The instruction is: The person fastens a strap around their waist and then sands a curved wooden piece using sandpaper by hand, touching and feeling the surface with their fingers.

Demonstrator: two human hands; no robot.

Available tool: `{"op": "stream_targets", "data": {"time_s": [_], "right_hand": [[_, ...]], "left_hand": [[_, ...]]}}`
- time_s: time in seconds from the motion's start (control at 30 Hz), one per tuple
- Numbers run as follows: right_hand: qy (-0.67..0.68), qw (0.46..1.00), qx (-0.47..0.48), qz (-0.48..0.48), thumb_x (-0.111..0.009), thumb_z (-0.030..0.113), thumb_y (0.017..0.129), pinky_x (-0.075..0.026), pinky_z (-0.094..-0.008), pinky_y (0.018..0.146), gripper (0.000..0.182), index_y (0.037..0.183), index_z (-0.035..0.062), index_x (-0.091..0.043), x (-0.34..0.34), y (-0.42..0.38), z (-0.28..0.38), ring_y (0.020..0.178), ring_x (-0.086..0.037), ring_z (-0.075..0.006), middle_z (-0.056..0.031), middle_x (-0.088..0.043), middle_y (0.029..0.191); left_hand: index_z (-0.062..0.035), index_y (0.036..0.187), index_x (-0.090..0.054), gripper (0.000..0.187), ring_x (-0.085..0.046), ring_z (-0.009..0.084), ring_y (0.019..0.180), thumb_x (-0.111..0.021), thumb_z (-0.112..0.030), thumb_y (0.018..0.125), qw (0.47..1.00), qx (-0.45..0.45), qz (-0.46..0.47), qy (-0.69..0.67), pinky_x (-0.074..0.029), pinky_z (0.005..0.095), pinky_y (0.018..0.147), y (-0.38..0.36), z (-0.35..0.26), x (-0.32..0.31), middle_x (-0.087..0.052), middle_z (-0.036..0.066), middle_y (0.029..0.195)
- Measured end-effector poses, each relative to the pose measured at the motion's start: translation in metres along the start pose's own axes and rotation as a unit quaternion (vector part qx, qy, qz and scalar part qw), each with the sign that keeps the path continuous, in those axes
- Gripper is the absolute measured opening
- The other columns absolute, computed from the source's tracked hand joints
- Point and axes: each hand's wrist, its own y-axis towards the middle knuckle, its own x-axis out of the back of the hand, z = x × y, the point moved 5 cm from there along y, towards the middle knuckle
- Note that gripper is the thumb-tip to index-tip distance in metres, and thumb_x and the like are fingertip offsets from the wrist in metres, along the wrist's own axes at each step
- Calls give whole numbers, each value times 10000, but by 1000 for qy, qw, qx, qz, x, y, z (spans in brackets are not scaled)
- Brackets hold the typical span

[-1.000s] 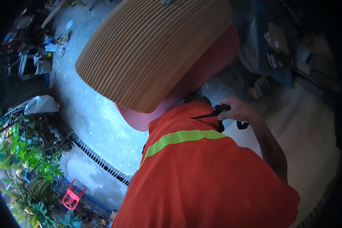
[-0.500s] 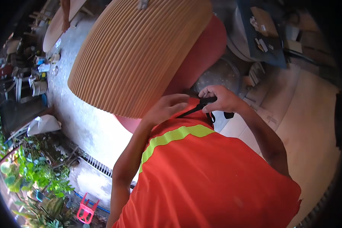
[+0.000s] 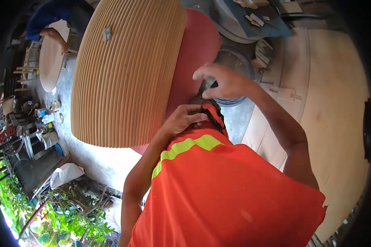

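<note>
My left hand (image 3: 186,120) is at my waist, fingers curled by the hem of my orange-red shirt (image 3: 235,189) with its yellow-green stripe. I cannot tell what is pinched in it. A black strap (image 3: 215,119) lies along the hem just beside those fingertips. Raised a little farther out, my right hand (image 3: 228,82) has curved fingers spread from the thumb. A small dark patch shows between thumb and fingers. Close ahead stands a large curved piece of ribbed wood (image 3: 123,78), with a small grey scrap (image 3: 106,33) on it and a red panel (image 3: 198,45) along its right side.
At upper left, a person in a blue sleeve (image 3: 39,20) reaches to an oval wooden board (image 3: 51,61). Cans (image 3: 49,140) and a white sack (image 3: 66,175) stand left, plants (image 3: 74,220) below. A wire coil (image 3: 239,61) and wood sheets (image 3: 334,123) lie right.
My right hand has come off the black strap and moved up and away from my waist, its fingers opening. The left hand has curled in at the hem. The view has shifted.
</note>
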Motion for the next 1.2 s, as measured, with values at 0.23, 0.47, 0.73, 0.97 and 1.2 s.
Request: {"op": "stream_targets", "data": {"time_s": [0.23,0.47,0.73,0.97,1.2], "right_hand": [[131,979,-101,-121,-668,120,927,-516,-333,885,195,1086,10,-691,0,-44,-11,971,-649,-165,-80,-688,1007],[174,964,-190,70,-768,262,818,-490,-348,669,312,875,-30,-676,-57,-73,-28,700,-608,-174,-81,-654,747],[177,952,-249,1,-820,192,803,-490,-313,712,326,988,-38,-683,-78,-86,-40,745,-598,-118,-45,-690,811],[174,951,-256,0,-830,167,812,-504,-301,760,384,1106,-42,-700,-80,-84,-30,821,-627,-108,-71,-719,922],[236,935,-258,-53,-800,188,840,-497,-313,763,369,1122,-29,-704,-85,-83,-27,797,-621,-131,-67,-709,886]], "left_hand": [[-1,1148,-727,335,-565,68,779,-806,-224,911,996,-24,12,-91,-494,243,752,5,4,-1,-650,-26,881],[-11,1194,-678,328,-660,78,862,-804,-114,910,988,-19,23,-154,-547,244,807,4,-10,-14,-722,28,1015],[-19,1094,-660,199,-646,82,825,-712,-161,964,979,-9,-29,-204,-546,245,781,14,-3,-6,-674,20,911],[-50,1055,-619,160,-528,67,748,-616,-190,978,996,-1,-78,-50,-431,236,673,7,-9,-3,-565,-25,843],[-9,1229,-568,321,-662,151,961,-686,-131,956,984,-43,-174,-2,-548,289,847,0,-5,15,-656,80,1054]]}}
